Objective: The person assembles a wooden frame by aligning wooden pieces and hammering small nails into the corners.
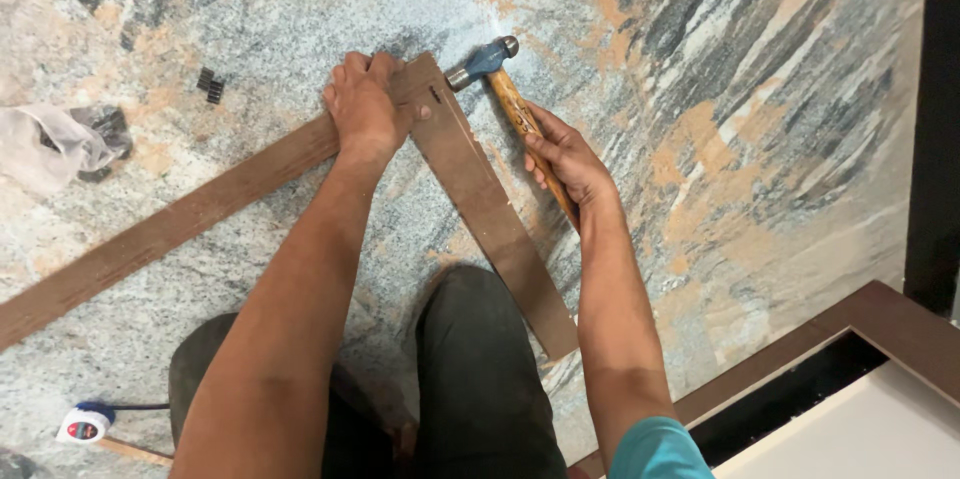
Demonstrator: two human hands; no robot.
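The left hand (365, 109) presses flat, fingers curled over the corner where two brown wood strips meet on the stone floor (760, 89). The long strip (170, 224) runs off toward the floor's left edge. The short strip (490, 209) runs down toward the person's knees. The right hand (565, 161) grips a hammer (500, 84) by its wooden handle, fingers wrapped tight. The hammer's metal head sits just beside the corner joint. A small tape measure (84, 426) lies near the bottom left corner.

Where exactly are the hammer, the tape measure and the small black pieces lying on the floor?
hammer (519, 117): head view, on the wooden handle just above the right hand.
tape measure (84, 427): head view, on its white case, lower left.
small black pieces (210, 85): head view, on the middle of the cluster, upper left.
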